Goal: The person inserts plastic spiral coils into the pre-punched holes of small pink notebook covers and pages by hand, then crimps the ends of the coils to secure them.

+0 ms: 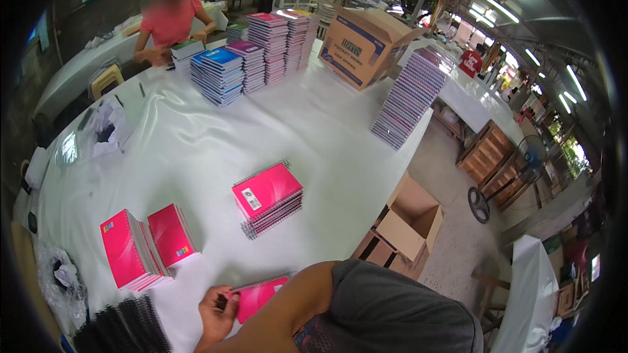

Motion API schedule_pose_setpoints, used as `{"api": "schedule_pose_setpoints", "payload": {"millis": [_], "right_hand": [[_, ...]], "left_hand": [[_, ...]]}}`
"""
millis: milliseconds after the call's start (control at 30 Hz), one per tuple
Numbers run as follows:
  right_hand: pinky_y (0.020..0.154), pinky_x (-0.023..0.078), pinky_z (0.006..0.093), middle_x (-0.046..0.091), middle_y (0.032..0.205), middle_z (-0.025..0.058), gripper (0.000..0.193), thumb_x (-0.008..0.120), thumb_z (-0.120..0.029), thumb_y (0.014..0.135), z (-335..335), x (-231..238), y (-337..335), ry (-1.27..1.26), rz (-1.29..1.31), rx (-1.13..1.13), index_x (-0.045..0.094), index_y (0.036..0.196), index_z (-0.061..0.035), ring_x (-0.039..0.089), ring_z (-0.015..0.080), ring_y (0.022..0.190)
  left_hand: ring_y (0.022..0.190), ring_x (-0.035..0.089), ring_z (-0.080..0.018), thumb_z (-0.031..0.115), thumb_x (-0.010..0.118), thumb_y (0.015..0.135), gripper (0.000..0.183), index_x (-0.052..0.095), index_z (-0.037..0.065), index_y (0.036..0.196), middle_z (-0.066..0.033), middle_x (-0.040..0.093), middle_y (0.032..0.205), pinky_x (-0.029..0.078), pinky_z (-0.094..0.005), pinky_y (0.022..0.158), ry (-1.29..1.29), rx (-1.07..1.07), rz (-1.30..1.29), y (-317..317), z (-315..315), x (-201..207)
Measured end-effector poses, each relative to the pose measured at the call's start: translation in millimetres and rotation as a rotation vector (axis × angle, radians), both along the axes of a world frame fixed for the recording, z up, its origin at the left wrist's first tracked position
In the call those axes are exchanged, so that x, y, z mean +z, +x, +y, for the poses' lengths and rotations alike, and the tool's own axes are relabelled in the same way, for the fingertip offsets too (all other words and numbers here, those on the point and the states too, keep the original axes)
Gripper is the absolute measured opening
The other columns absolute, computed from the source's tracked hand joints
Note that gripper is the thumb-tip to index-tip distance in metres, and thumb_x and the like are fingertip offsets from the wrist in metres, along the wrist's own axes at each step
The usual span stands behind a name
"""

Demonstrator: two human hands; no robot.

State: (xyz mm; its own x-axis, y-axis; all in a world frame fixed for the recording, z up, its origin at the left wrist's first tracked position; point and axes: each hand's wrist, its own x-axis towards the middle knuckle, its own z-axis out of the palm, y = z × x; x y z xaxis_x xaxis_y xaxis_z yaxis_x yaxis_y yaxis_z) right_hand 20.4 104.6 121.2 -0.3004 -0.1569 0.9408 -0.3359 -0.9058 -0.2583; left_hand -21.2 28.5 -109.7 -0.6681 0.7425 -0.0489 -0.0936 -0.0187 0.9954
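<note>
Pink covers the notebook [260, 297] whose edge the left hand [218, 310] grips, while the hidden right hand's state cannot be told.

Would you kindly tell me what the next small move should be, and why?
I'd probably draw the right forearm back slightly for a clearer view: in the head view, it hides part of the pink notebook that the left hand grips at one end.
</note>
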Motion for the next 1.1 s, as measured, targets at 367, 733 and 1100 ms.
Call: {"api": "schedule_pose_setpoints", "payload": {"millis": [367,733,1100], "right_hand": [[0.066,0.048,0.0309,0.053,0.104,0.0171,0.051,0.056,-0.031,0.089,-76,16,-89,0.005,-0.204,-0.039,0.041,0.115,0.0095,0.058,0.0207,0.079],[0.064,0.048,0.0299,0.053,0.101,0.0168,0.041,0.056,-0.021,0.088,-60,65,-93,-0.001,-0.206,-0.031,0.044,0.112,0.0092,0.057,0.0197,0.078],[0.058,0.048,0.0275,0.052,0.101,0.0144,0.044,0.052,-0.016,0.086,89,119,54,-0.020,-0.058,-0.504,0.040,0.120,0.0091,0.058,0.0164,0.077]], "left_hand": [[0.063,0.059,-0.0192,0.019,0.073,0.074,0.026,0.064,0.012,0.097,-0.0065,0.061,0.074,0.049,-0.0299,0.061,-0.280,-0.076,0.334,-3,3,-45],[0.073,0.057,-0.0202,0.017,0.067,0.080,0.026,0.058,0.006,0.101,-0.0091,0.058,0.083,0.047,-0.0305,0.069,-0.283,-0.260,0.293,-23,25,-37],[0.083,0.055,-0.0212,0.015,0.060,0.086,0.026,0.052,0.000,0.106,-0.0118,0.055,0.093,0.045,-0.0311,0.076,-0.248,0.183,0.352,18,34,27]]}}
